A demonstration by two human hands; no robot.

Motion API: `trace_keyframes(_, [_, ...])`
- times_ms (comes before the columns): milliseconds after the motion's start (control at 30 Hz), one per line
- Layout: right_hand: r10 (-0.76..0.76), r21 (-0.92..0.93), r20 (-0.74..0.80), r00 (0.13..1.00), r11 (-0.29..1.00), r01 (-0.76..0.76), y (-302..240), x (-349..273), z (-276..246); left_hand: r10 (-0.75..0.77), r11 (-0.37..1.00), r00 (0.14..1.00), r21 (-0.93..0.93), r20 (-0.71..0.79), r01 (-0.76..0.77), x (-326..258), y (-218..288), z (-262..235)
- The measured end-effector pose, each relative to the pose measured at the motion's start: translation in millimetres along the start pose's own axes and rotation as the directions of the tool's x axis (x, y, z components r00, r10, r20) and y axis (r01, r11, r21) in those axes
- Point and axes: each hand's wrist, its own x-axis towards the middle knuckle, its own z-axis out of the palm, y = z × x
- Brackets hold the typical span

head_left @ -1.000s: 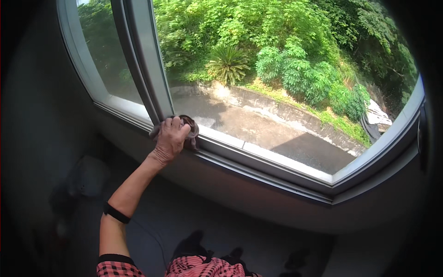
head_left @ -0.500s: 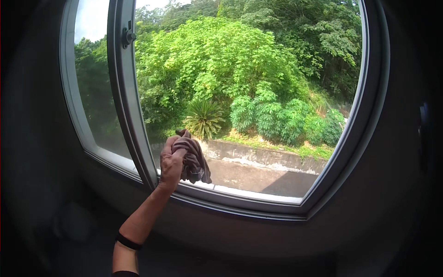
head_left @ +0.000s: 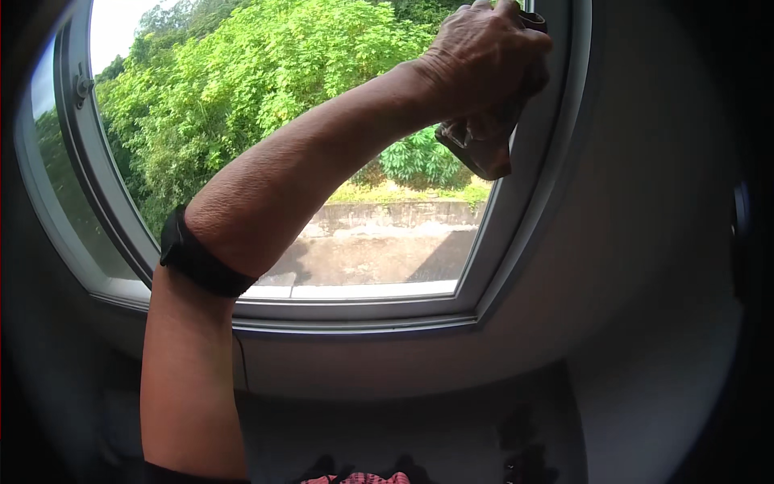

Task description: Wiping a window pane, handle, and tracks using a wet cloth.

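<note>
My left hand (head_left: 484,56) is closed on a bunched brown cloth (head_left: 486,149). It is at the upper right of the window, against the right side of the window frame (head_left: 536,141). The cloth's lower end hangs below my fingers and overlaps the edge of the window pane (head_left: 322,270). My left arm reaches up across the pane from the lower left, with a black band (head_left: 197,258) near the elbow. My right hand does not show.
A sliding sash frame with a latch (head_left: 83,85) stands at the left. The sill (head_left: 363,310) runs along the bottom, above a dim wall (head_left: 387,363). A thin dark cord (head_left: 243,363) hangs below it. Outside are green bushes (head_left: 266,81) and a low concrete wall (head_left: 363,218).
My left hand has carried the cloth from the lower left of the pane up to its right side. The window now sits farther left and higher in view.
</note>
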Motion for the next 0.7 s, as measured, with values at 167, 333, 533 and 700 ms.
trace_keyframes(167, [-0.130,-0.396,0.011,0.991,0.910,0.124,-1,-44,18,0.064,0.998,0.986,-0.002,0.153,-0.065,-104,19,-22])
trace_keyframes(333, [-0.196,-0.701,0.062,0.979,0.690,0.183,-37,-89,33,-0.101,0.987,0.854,-0.053,0.511,0.148,-303,46,-95])
trace_keyframes(533, [-0.132,-0.784,0.024,0.991,0.612,0.101,-45,-128,49,-0.827,0.543,0.469,0.226,0.309,0.808,-454,34,-213])
trace_keyframes(700, [-0.304,-0.737,0.102,0.947,0.616,0.277,-40,-140,54,-0.997,-0.040,-0.009,-0.447,0.071,0.894,-509,4,-267])
